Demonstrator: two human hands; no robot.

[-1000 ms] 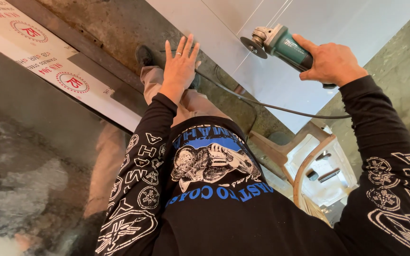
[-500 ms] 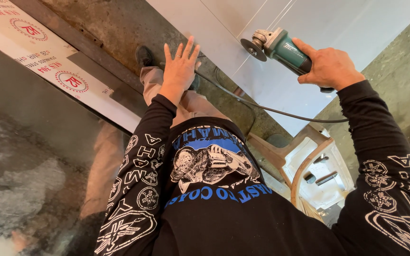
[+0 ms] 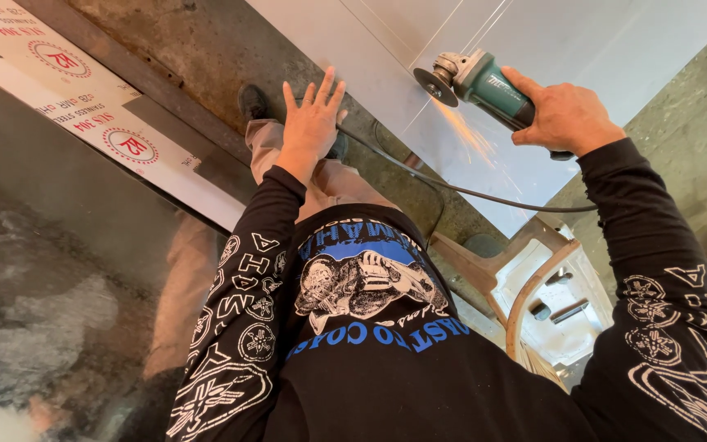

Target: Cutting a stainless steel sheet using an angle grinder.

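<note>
wrapped tight around the green body of an angle grinder (image 3: 484, 82), the right hand (image 3: 565, 115) holds the tool with its disc at the upper middle of the view, against a pale tile panel (image 3: 533, 41). a thin spray of sparks (image 3: 470, 135) fans down from the disc across the panel. the grinder's black cord (image 3: 468, 190) runs from the tool's rear, under the wrist and across toward the left hand. the left hand (image 3: 312, 123) lies flat with fingers spread wide, gripping nothing, pressed on the panel's edge where it meets a rough grey concrete strip (image 3: 206, 49). beyond the strip lies a shiny steel sheet (image 3: 34, 270) with a white protective film (image 3: 59, 90) partly on it. a wooden stool (image 3: 525, 278) stands near the right forearm.
</note>
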